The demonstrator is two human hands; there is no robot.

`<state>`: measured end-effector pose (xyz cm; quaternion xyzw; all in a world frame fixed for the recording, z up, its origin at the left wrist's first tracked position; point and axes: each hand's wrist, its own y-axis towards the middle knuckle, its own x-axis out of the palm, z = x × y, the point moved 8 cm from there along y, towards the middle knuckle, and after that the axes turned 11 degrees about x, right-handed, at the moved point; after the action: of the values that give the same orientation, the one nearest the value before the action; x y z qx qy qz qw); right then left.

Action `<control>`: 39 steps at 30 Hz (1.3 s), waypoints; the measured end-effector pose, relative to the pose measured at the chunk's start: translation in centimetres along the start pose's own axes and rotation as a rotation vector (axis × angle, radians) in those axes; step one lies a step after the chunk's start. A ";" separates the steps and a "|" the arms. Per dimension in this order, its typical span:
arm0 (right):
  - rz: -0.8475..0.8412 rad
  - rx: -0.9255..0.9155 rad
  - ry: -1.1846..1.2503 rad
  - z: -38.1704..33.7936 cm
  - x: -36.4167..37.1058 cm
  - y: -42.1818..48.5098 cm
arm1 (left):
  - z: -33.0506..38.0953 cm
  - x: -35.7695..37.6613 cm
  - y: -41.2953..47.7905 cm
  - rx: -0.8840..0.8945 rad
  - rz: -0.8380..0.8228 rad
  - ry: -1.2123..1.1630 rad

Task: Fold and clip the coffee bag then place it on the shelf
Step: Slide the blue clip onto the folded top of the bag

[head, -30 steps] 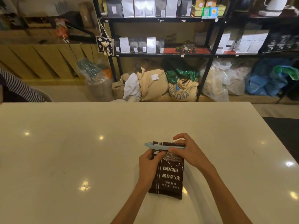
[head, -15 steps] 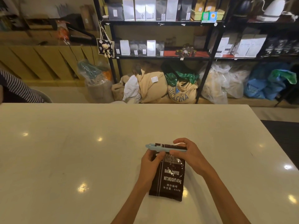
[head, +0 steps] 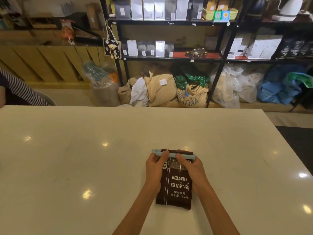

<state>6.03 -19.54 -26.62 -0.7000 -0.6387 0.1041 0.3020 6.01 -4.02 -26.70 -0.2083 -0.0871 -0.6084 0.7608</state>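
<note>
A dark brown coffee bag (head: 176, 189) marked "BAKED COFFEE" lies flat on the white table (head: 84, 158), its folded top edge pointing away from me. A long pale blue clip (head: 171, 154) lies across that folded top. My left hand (head: 155, 170) grips the bag's left side, thumb pressing on the clip. My right hand (head: 192, 172) holds the bag's right side, thumb on the clip too. The black metal shelf (head: 169, 59) stands beyond the table.
The shelf carries white and black coffee bags (head: 160, 48) and small jars (head: 196, 52). Burlap sacks (head: 191, 97) and plastic bags (head: 237, 85) lie on the floor under it. A person's striped sleeve (head: 20, 89) shows at the far left edge.
Both hands slid down along the bag's sides, thumbs now pressing the clip from above. My right hand came off the clip's right end. The bag stays on the table.
</note>
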 end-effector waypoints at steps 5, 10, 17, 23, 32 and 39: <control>-0.023 -0.029 0.017 -0.4 0.6 -0.2 | 0.3 -0.2 0.1 0.032 -0.043 -0.049; -0.035 -0.042 -0.020 -0.8 1.0 -0.1 | 0.8 -0.4 0.2 0.085 -0.066 -0.102; -0.027 -0.049 -0.056 -0.8 1.0 0.1 | 0.0 -1.2 0.3 0.052 0.023 -0.051; -0.033 -0.052 -0.047 -0.5 1.0 0.2 | -0.1 -1.3 0.0 0.031 0.000 -0.043; -0.001 -0.059 -0.057 -0.5 0.7 0.2 | -0.6 -1.7 0.0 0.003 0.083 -0.043; 0.004 -0.052 -0.079 -0.4 0.8 0.4 | -0.1 -1.7 0.0 0.006 0.110 -0.084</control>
<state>6.75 -18.90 -26.36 -0.7043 -0.6512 0.1155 0.2582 5.57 -2.55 -27.43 -0.2358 -0.1090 -0.5563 0.7894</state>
